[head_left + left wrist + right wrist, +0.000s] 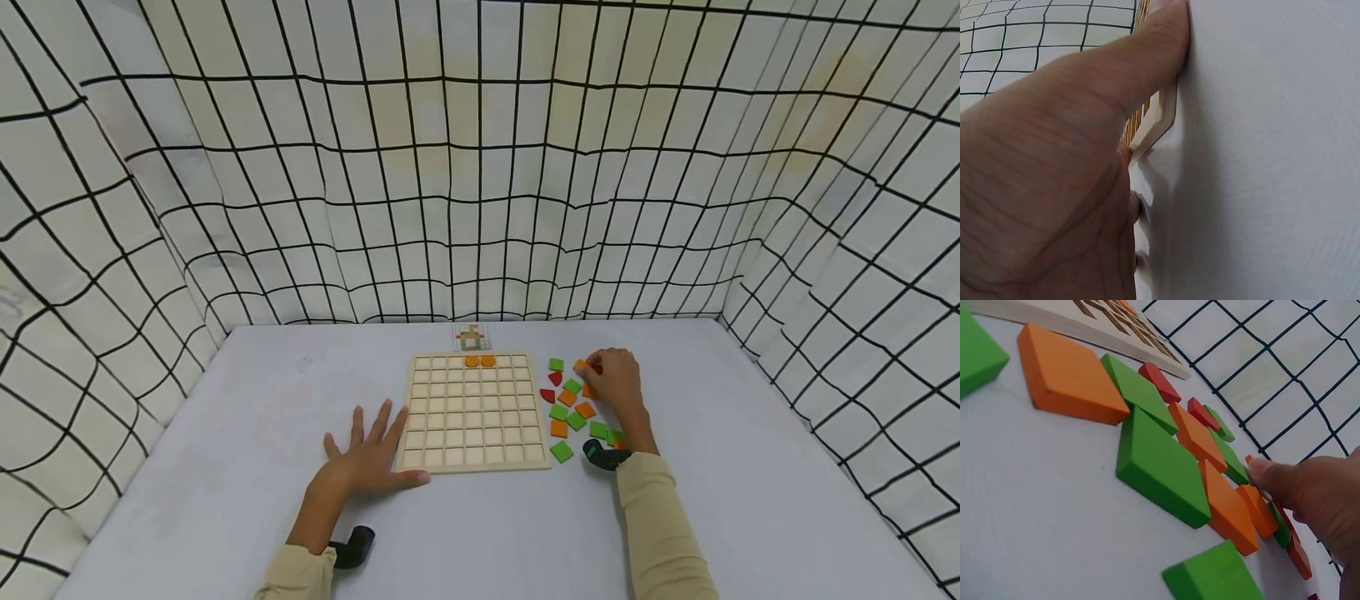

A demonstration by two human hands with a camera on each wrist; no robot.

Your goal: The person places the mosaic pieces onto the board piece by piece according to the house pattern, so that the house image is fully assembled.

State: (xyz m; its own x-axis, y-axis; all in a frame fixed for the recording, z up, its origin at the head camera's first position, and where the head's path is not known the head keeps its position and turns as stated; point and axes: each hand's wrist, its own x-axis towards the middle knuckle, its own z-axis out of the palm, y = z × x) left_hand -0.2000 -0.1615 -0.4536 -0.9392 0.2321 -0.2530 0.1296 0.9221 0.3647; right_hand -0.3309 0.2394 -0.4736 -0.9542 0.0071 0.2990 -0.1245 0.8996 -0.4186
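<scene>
My left hand lies spread with straight fingers at the lower left corner of a wooden grid board. In the left wrist view its thumb lies along the edge of the board. My right hand is over the far part of a scatter of tiles, pinching an orange tile at the fingertips. Only a small corner of that tile shows past the thumb in the right wrist view. Two orange round-looking pieces sit side by side in the board's far row.
Green tiles, orange tiles and red pieces lie loose right of the board. A small pattern card stands or lies behind it. Black-lined netting over white walls surrounds the white table.
</scene>
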